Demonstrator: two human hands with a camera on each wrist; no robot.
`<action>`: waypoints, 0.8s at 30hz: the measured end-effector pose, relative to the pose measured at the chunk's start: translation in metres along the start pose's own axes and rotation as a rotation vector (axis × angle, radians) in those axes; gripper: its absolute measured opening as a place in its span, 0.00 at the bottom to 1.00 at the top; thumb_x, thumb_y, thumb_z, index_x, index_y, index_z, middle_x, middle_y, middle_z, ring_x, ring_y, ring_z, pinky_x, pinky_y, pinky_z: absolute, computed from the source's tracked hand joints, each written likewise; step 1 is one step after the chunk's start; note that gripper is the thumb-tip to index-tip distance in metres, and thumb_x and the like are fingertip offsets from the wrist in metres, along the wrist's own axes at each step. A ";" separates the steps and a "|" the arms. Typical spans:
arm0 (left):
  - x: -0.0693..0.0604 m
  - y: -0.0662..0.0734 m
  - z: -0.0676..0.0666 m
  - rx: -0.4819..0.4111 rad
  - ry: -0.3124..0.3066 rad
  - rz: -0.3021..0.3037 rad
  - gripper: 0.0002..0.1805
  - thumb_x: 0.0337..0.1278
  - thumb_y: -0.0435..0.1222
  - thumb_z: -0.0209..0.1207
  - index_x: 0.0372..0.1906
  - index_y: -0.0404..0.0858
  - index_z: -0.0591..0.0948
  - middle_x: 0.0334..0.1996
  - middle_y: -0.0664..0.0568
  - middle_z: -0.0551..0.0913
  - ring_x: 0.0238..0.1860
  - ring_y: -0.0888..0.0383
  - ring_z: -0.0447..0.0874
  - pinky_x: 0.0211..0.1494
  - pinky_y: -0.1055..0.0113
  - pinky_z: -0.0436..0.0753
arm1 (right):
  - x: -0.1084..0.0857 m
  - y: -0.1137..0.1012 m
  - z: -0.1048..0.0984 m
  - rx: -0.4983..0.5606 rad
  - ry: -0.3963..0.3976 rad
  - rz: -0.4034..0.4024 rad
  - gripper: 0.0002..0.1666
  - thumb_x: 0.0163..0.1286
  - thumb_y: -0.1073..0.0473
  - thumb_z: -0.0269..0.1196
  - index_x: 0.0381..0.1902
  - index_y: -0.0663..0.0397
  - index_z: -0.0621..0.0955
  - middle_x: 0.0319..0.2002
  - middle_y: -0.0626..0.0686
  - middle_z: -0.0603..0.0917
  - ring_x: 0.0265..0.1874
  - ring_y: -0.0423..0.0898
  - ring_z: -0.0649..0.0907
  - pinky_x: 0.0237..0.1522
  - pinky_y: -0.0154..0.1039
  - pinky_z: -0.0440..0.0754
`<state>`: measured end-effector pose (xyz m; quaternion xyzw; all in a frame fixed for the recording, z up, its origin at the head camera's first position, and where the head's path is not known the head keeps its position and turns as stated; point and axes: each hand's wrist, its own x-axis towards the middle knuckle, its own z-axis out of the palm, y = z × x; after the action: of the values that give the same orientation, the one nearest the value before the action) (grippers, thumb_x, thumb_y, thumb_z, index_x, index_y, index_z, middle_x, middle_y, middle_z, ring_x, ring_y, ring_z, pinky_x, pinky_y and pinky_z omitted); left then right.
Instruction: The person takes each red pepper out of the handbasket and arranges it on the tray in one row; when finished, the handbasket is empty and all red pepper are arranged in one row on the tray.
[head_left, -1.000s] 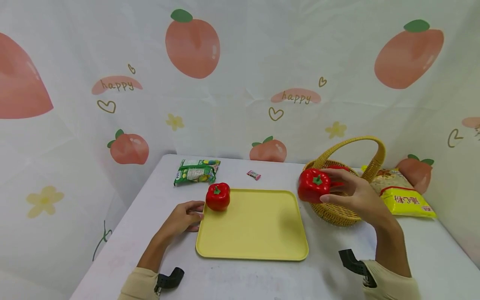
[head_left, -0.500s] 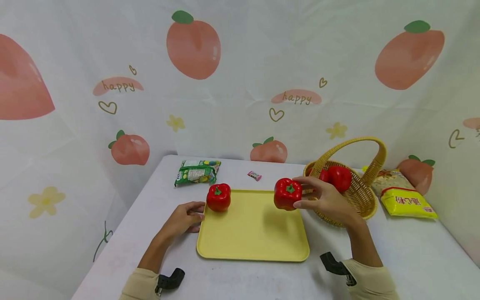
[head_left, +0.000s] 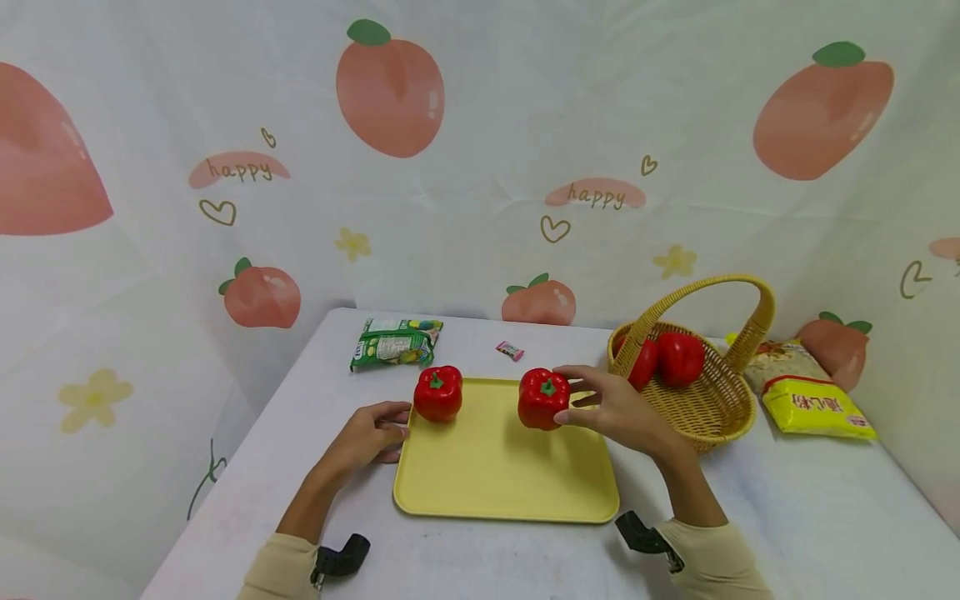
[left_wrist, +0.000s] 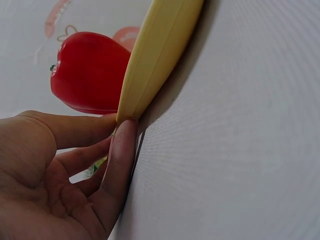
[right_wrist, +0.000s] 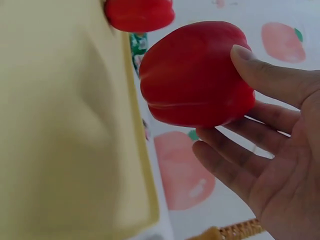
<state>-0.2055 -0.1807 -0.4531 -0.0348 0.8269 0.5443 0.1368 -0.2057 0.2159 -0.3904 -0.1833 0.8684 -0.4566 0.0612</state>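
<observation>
My right hand (head_left: 617,410) holds a red bell pepper (head_left: 543,399) above the yellow tray (head_left: 502,483), thumb on one side and fingers on the other. The right wrist view shows that pepper (right_wrist: 195,75) close up, apart from the tray surface. A second red bell pepper (head_left: 438,394) sits in the tray's far left corner. At the tray's left edge, my left hand (head_left: 367,435) pinches the rim; the left wrist view has thumb and finger meeting at the tray's edge (left_wrist: 155,55).
A wicker basket (head_left: 712,412) with a tall handle stands right of the tray, with red peppers (head_left: 680,358) inside. Beside it lies a yellow-and-clear food bag (head_left: 813,400). A green snack packet (head_left: 396,343) and a small pink candy (head_left: 510,351) lie behind the tray.
My right hand has carried the pepper left from over the basket to above the tray, slightly lower now. The left hand has stayed at the tray's edge.
</observation>
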 end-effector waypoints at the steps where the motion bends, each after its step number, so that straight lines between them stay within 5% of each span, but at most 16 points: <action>1: 0.000 0.000 0.000 0.000 0.000 0.000 0.28 0.70 0.33 0.64 0.73 0.35 0.76 0.59 0.43 0.83 0.46 0.56 0.86 0.45 0.61 0.93 | 0.001 0.001 0.002 -0.006 -0.006 -0.011 0.41 0.65 0.48 0.77 0.72 0.52 0.78 0.61 0.57 0.86 0.55 0.57 0.88 0.52 0.47 0.90; 24: 0.000 -0.001 0.000 -0.010 0.011 0.001 0.28 0.69 0.33 0.65 0.72 0.36 0.77 0.58 0.44 0.84 0.45 0.56 0.87 0.45 0.61 0.92 | 0.047 -0.012 0.029 -0.049 -0.112 -0.084 0.41 0.70 0.52 0.73 0.76 0.59 0.73 0.69 0.62 0.80 0.60 0.61 0.86 0.57 0.52 0.89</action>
<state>-0.2053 -0.1809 -0.4538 -0.0380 0.8249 0.5482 0.1321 -0.2379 0.1703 -0.3944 -0.2460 0.8661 -0.4265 0.0860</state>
